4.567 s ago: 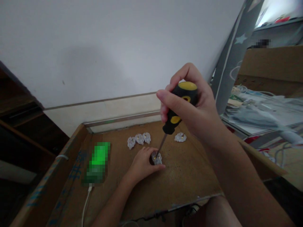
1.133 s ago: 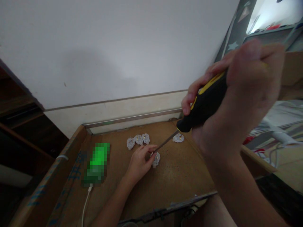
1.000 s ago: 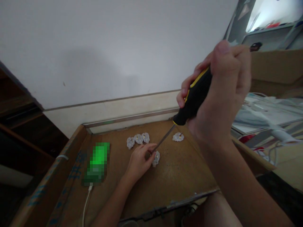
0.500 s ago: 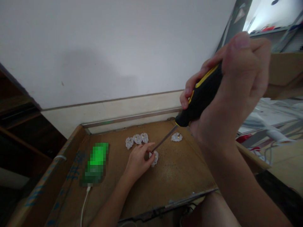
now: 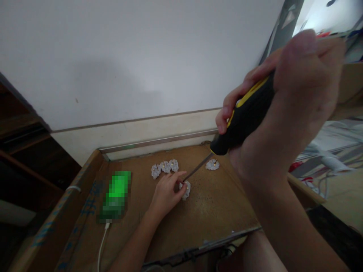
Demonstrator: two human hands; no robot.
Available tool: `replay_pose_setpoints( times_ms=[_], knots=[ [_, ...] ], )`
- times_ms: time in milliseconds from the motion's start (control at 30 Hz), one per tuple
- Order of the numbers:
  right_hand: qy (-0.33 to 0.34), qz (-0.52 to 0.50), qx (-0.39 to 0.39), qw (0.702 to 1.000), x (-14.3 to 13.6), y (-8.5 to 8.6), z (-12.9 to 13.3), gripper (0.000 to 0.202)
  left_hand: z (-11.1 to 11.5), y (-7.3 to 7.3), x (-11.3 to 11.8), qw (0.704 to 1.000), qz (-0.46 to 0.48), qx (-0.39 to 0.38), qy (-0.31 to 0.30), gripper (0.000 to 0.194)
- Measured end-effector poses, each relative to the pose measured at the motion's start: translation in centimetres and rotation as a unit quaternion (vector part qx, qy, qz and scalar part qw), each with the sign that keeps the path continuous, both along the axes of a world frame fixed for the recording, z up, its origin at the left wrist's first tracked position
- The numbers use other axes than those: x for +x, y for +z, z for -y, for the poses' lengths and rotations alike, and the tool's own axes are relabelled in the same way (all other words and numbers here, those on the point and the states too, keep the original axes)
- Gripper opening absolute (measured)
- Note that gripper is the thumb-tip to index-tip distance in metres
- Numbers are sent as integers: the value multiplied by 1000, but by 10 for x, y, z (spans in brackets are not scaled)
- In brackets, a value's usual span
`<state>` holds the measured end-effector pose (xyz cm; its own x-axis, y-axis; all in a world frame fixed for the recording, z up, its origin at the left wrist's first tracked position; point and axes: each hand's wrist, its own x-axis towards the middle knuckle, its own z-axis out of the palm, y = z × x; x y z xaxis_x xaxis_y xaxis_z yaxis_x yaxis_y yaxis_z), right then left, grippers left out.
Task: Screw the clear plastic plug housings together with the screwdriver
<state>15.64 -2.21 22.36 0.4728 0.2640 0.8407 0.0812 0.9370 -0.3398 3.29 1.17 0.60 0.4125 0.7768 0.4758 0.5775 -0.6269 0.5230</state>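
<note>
My right hand (image 5: 283, 94) is wrapped round the black and yellow handle of a screwdriver (image 5: 246, 111). Its metal shaft slants down to the left, and the tip meets a small clear plastic piece (image 5: 186, 190) with brass-coloured metal in it. Thumb and fingers of my left hand (image 5: 167, 190) pinch that piece beside the tip, against the cardboard. What exactly lies under the tip is hidden by the fingers. Just beyond my left hand, three similar clear pieces (image 5: 165, 166) sit in a row. Another clear piece (image 5: 212, 164) lies farther right, past the shaft.
Brown cardboard (image 5: 221, 204) covers the work surface, with a raised cardboard edge (image 5: 53, 219) on the left. A blurred-out green-screened device (image 5: 116, 192) lies there with a white cable (image 5: 102, 243). A white wall (image 5: 127, 68) rises behind. White strips (image 5: 329, 155) clutter the right.
My right hand and the screwdriver handle have shifted slightly right, with the wrist turned a little. The tip stays at the same clear piece, and my left hand keeps its pinch.
</note>
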Motion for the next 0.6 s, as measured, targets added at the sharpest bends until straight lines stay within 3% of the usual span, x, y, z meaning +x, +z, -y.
replay_pose_setpoints(
  times_ms=[233,400,600],
  knots=[
    [41,-2,35,999,3,-7,-11,30,0,2,0,1000,-4,-6,1,34],
    [42,9,67,997,4,-7,-13,29,1,3,0,1000,0,1,-7,34],
    [22,12,50,998,2,-7,-12,33,1,1,0,1000,1,19,-13,34]
  ],
)
